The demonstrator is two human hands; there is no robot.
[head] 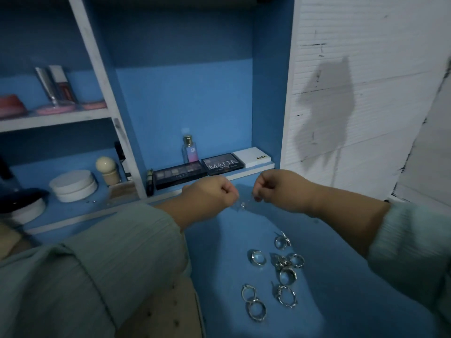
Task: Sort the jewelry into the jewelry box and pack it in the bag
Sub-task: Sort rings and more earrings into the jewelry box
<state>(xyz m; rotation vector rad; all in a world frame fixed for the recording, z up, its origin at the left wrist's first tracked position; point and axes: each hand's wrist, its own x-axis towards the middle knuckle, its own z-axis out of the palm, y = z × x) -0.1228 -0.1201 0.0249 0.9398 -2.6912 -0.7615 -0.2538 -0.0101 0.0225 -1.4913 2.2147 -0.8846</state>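
Observation:
Above the blue tabletop, my left hand and my right hand are raised with fingers curled. Between them hangs a thin silver chain, blurred; each hand pinches one end of it. Below the hands, several silver rings lie scattered on the table, including one at the left and a linked pair near the front. No jewelry box or bag can be made out.
Eyeshadow palettes, a white box and a perfume bottle sit on the ledge behind my hands. Shelves at the left hold a round white jar and cosmetics. A beige padded thing lies at the lower left.

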